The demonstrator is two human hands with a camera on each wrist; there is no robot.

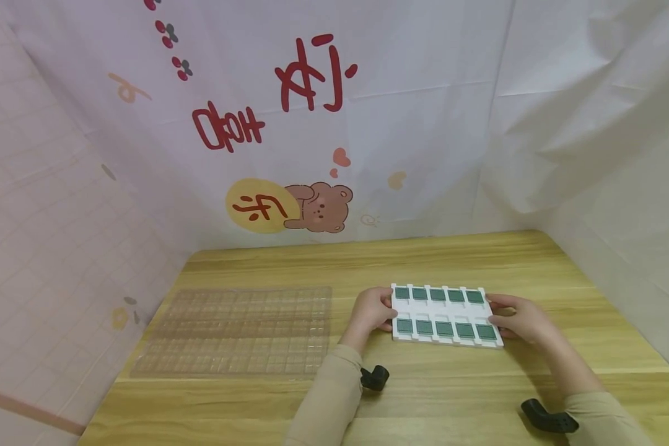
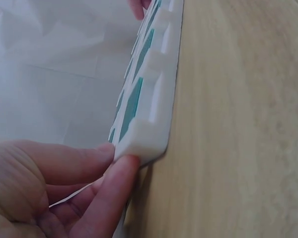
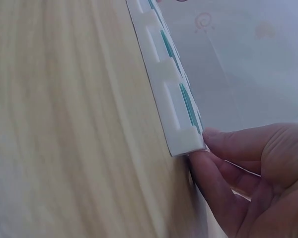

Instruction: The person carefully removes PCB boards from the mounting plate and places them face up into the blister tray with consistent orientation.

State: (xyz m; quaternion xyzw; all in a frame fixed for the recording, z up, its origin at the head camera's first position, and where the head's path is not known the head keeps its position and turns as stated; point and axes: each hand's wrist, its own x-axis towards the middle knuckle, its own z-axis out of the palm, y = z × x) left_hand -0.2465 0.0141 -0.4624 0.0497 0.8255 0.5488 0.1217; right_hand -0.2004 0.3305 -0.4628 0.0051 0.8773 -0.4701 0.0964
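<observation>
A white foam tray (image 1: 420,308) lies low over the wooden table in the head view, with two rows of thin green square pieces (image 1: 443,329) in its slots. My left hand (image 1: 372,310) pinches its left end, thumb on top and fingers at the side and underneath. At the opposite end my right hand (image 1: 521,319) grips it the same way. Both wrist views show the tray's notched long edge (image 2: 139,144) close over the tabletop. Parts of the fingers are hidden behind the tray ends.
On the left of the wooden table (image 1: 440,396) lies a clear plastic sheet with a grid of small compartments (image 1: 240,331). A white printed cloth (image 1: 424,124) hangs behind the table and along its sides. Black wrist devices (image 1: 549,416) sit at both sleeves.
</observation>
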